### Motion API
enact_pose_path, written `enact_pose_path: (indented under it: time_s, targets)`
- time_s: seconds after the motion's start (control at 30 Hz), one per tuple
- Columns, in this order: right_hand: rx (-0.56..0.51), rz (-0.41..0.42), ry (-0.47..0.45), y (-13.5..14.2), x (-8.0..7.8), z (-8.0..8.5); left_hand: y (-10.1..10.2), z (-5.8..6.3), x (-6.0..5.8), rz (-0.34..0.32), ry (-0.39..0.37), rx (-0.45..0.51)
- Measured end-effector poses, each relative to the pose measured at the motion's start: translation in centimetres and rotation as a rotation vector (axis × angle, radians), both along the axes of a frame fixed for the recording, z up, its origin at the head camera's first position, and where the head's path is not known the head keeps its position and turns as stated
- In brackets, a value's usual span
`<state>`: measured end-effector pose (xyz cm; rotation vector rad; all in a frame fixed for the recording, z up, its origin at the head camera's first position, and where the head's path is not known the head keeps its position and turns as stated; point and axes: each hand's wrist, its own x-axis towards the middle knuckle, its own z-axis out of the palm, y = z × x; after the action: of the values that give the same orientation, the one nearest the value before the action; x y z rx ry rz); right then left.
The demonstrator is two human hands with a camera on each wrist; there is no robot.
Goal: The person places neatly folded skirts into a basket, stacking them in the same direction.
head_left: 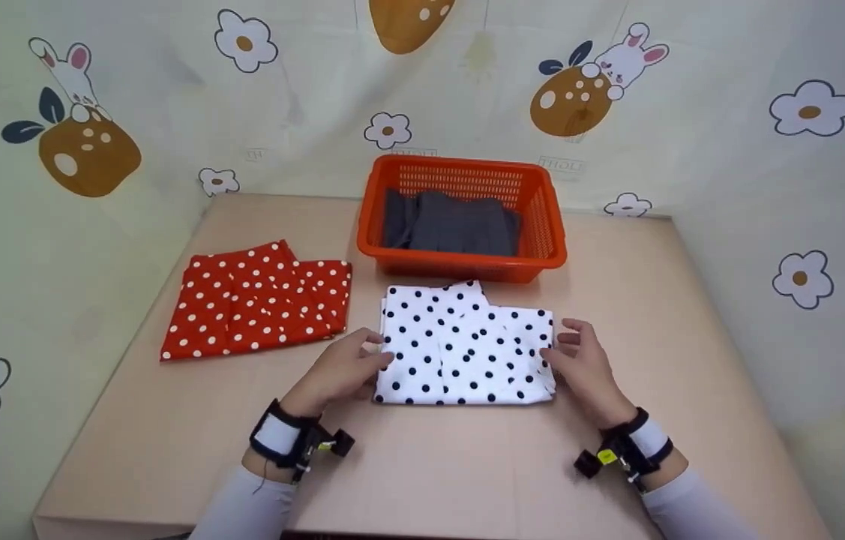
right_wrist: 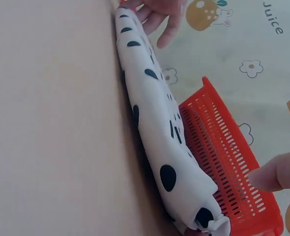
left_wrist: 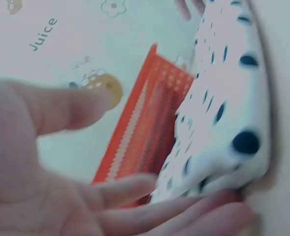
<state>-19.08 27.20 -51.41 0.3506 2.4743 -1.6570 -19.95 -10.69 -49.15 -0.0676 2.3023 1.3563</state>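
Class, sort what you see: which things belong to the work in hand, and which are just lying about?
Work in hand:
- white dotted cloth, folded
- left hand and right hand, at its opposite edges

Apparently lying about, untouched:
- red dotted cloth, folded
- orange basket
- grey cloth inside it
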Motion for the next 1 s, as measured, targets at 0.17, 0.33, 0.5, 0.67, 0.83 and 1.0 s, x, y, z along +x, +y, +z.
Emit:
enact_pose_path:
  time_s: [0.17,0.33,0.5,0.67,0.83,1.0]
  targets:
    - [-0.327,-0.078,-0.131,0.2,-0.3,-0.2,0.6,-0.4,-0.5,0.158,-0.052,0.168]
    - [-0.473,-0.036,-0.203,0.6,-0.5,-0.5,1.0,-0.8,-1.0,0.267,-0.096,0.286]
    - [-0.571,0.020,-0.236,0.9,-0.5,-0.6,1.5,-1.9,-1.0,0.289,-0.148,0.422]
    - [-0.671,0.113,-0.253,0.9,-0.2,-0.8,2.1,-3.2,-0.9,0.249,-0.180,0.523]
    - [-0.780,0.220,-0.226,0.4,0.3,-1.5,2.4,-4.2,-0.6,0.180,-0.193,0.573]
    - [-0.800,0.280,-0.232,-0.2,0.7,-2.0,2.9,-4.8,-0.4,0.118,-0.202,0.630]
